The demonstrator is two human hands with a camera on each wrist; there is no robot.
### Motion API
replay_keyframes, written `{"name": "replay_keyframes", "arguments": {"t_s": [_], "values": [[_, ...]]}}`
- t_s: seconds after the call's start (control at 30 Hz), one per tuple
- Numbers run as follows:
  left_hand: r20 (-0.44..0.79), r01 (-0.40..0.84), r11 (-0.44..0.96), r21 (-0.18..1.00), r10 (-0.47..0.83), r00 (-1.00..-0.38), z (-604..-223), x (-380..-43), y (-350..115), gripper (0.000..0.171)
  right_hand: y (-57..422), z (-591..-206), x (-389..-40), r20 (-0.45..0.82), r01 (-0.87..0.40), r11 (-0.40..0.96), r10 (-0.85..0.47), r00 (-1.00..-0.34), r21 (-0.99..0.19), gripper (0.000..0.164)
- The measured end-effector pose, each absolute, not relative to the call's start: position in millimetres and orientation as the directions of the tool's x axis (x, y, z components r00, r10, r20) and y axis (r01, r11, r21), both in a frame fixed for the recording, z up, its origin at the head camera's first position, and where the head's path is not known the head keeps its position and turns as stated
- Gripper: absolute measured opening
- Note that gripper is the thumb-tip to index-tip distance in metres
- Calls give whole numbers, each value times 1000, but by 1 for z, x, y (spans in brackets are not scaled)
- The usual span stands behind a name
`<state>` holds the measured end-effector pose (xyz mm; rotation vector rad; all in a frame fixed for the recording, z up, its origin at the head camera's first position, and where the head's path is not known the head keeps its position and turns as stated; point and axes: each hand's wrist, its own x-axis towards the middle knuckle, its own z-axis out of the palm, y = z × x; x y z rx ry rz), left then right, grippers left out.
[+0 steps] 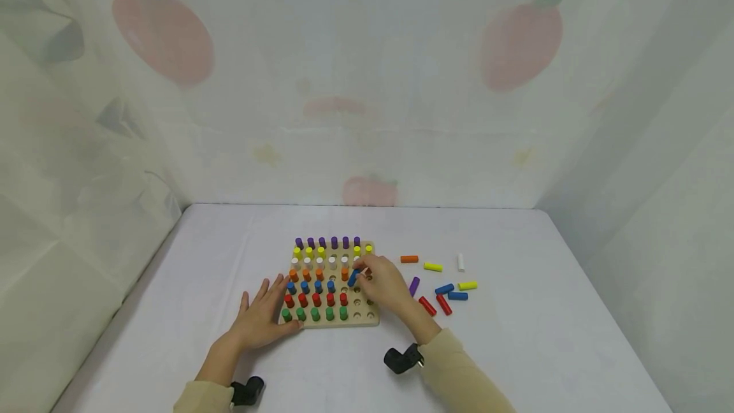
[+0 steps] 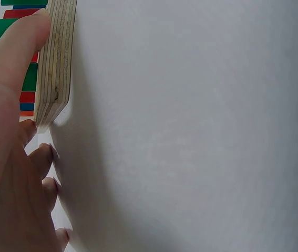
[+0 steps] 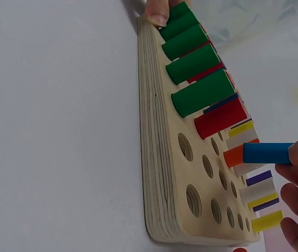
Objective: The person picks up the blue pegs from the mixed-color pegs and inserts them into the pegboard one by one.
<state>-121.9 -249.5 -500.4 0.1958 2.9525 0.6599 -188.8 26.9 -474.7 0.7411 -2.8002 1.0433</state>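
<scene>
In the head view a wooden pegboard (image 1: 367,320) bears rows of purple, yellow, white, orange, blue, red and green pegs. My right hand (image 1: 387,282) pinches a blue peg (image 1: 352,278) over the board's right part. The right wrist view shows this blue peg (image 3: 267,153) held by one end between thumb and fingers, its other end above the board and apart from the holes. My left hand (image 1: 260,320) lies spread along the board's left side. Its thumb (image 2: 36,31) touches the board's near edge by the green pegs (image 3: 204,93).
Right of the board lie several loose pegs, among them an orange peg (image 1: 409,259), a white peg (image 1: 460,262), a purple peg (image 1: 414,285) and a red peg (image 1: 427,306). A white cloth covers the table (image 1: 533,336). Printed curtains (image 1: 367,81) hang behind and beside it.
</scene>
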Motion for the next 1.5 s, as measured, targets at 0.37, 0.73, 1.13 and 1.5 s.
{"name": "replay_keyframes", "arguments": {"t_s": [0.37,0.73,1.13,1.5], "values": [[-82,92,901,423,139,-987,-502,-123,-249,101,18,-475,-189,224,-495,629,-462,-858,-599,20],[-70,103,900,423,146,-987,-502,-122,-249,101,13,-477,-188,235,-526,652,-484,-843,-547,15],[-80,99,900,425,146,-986,-500,-122,-249,102,12,-482,-187,254,-557,674,-501,-827,-485,16],[-73,105,900,424,149,-986,-502,-122,-250,101,10,-482,-187,253,-573,690,-516,-818,-442,16]]}}
